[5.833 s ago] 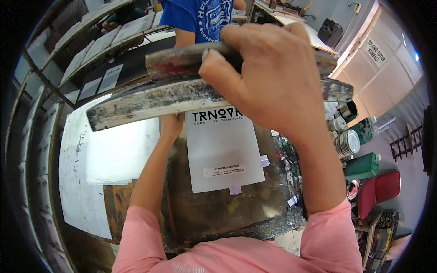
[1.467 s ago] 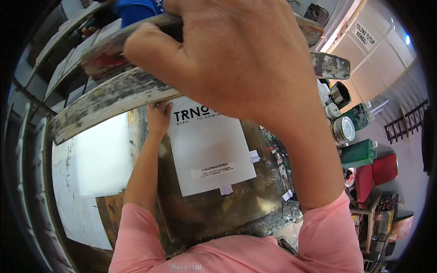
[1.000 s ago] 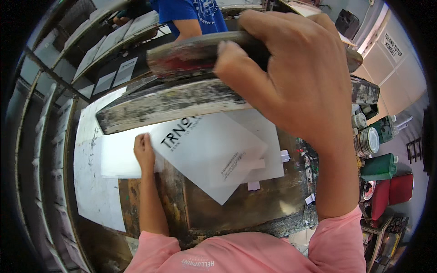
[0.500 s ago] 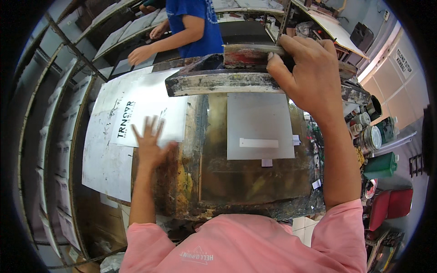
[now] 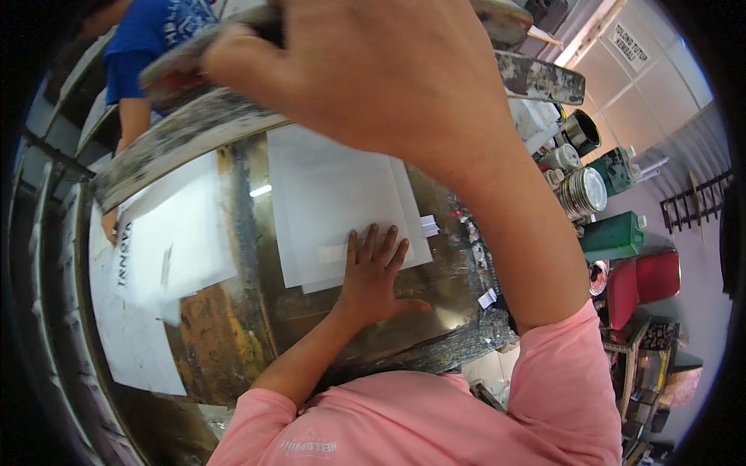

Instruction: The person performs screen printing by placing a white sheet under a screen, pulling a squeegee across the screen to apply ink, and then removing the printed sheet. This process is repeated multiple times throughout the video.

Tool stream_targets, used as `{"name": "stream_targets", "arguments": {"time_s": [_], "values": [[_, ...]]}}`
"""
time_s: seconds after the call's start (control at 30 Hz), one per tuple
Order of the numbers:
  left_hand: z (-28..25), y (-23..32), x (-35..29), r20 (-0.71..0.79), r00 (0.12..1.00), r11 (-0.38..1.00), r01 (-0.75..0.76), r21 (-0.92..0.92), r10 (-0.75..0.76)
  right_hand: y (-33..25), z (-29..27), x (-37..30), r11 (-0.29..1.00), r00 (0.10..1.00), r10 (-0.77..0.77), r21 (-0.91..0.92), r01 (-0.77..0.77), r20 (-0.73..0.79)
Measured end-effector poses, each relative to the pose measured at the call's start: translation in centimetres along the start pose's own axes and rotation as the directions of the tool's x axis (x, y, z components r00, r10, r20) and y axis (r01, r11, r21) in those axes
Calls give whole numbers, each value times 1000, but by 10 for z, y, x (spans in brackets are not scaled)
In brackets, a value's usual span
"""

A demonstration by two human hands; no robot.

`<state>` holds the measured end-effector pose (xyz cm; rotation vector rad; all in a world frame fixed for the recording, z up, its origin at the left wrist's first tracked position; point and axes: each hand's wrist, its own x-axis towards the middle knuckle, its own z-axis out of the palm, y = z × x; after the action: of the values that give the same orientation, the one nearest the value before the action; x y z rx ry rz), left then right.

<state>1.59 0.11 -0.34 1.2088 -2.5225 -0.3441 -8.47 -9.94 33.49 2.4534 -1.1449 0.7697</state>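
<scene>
Paint-stained table [image 5: 221,342] below us, with a dark glossy board [image 5: 303,318] on its right part. On that board lies our white sheet [image 5: 334,179], no print showing; a second edge shows just beside its right side, so we judge two layers, slightly out of line. A folded paper tab [image 5: 429,225] sits at that right edge.

Left hand [image 5: 377,276]: fingers spread, thumb out to the side, fingertips over the lower part of the paper — pressing or just above, we can't tell. Right hand [image 5: 381,78] holds a worn wooden bar [image 5: 175,78], thumb on its near side; we can't see the other fingers. Just below the bar runs the wooden frame [image 5: 186,128], raised over the board.

Risks, as we judge them: a sideways drag of the left hand could skew the layers or knock the tab; a slipping right grip could drop bar and frame onto paper and fingers.

Further left, a blurred printed sheet [image 5: 194,241], with a co-worker's hand [image 5: 110,227] at its left edge — a careless pull could crease or smear it. Far right: green container [image 5: 614,237], red chair [image 5: 657,279].
</scene>
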Motion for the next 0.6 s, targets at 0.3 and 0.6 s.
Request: {"name": "stream_targets", "arguments": {"time_s": [0.3,0.6], "values": [[9,14,6,55,992,993,-109,-36,111,16,20,5,999,993,36,-9,-38,-115],[-136,-33,-42,-259,568,532,389,-752,-781,-8,33,-23,995,975,91,47,-83,-202]]}}
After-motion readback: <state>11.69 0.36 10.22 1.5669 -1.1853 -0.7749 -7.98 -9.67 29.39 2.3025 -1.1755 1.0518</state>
